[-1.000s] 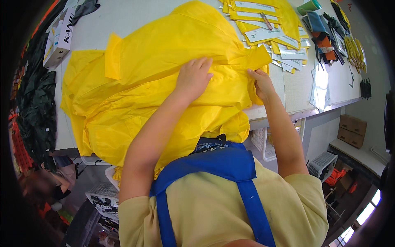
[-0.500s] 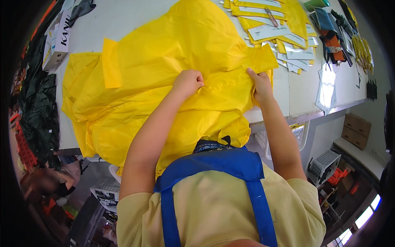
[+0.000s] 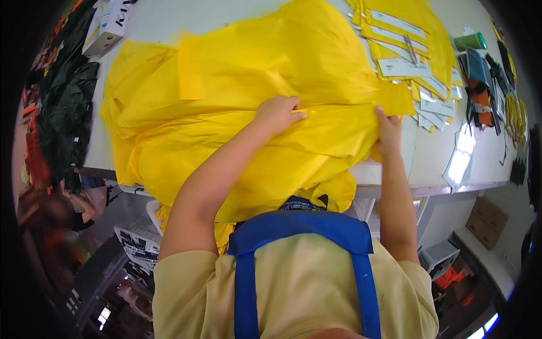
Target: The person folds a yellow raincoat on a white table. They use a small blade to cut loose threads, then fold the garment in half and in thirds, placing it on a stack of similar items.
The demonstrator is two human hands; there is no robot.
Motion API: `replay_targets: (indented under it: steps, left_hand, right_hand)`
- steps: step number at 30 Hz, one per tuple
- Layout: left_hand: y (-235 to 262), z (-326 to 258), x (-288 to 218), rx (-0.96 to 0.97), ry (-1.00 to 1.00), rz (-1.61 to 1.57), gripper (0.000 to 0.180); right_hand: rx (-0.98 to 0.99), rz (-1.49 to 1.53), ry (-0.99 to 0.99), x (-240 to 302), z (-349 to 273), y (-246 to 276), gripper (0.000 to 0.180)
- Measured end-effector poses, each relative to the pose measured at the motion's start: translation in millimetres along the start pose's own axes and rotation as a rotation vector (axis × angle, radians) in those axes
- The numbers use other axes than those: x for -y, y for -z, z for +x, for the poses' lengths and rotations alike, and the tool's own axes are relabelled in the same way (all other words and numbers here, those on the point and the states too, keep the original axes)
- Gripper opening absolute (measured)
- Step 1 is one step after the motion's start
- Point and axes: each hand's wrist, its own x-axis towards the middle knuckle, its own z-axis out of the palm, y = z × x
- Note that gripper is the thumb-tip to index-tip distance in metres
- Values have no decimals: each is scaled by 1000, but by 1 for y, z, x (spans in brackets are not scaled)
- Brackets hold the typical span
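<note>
A large piece of thin yellow fabric (image 3: 243, 73), seemingly a garment, spreads over the table, its near part hanging past the edge in front of me. My left hand (image 3: 279, 114) pinches a long fold near the middle of the cloth. Farther right, my right hand (image 3: 388, 131) grips the same fabric with its thumb on top, close to a strip-like end of the cloth. Between the two hands the fold runs fairly straight. A raised yellow flap (image 3: 189, 73) lies on the left part of the fabric.
Yellow packets with white labels (image 3: 409, 68) pile up at the far right, a small cutter (image 3: 411, 50) on top. Past them are a green roll (image 3: 470, 42) and a clear template (image 3: 458, 155). A white box (image 3: 107, 28) and dark green fabric (image 3: 68, 113) are left; another person (image 3: 79, 206) is lower left.
The fold between my hands has been drawn straighter, and my hands are a little farther apart. The whole view has shifted, so the table's things appear farther right.
</note>
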Motion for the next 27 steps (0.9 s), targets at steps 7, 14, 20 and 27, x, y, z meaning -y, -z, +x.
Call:
replay_targets:
  steps: [7, 14, 20, 27]
  left_hand:
    - [81, -94, 120, -207, 50, 234, 17]
    - [71, -91, 133, -297, 92, -29, 18]
    - [61, -87, 163, -250, 108, -133, 18]
    - [77, -78, 161, -169, 198, -185, 15]
  right_hand:
    - [-645, -1323, 415, 77, 42, 39, 49]
    - [697, -1220, 802, 29, -33, -147, 33]
    - [798, -1222, 266, -2, -19, -174, 19]
    - [778, -1238, 168, -8, -19, -179, 18]
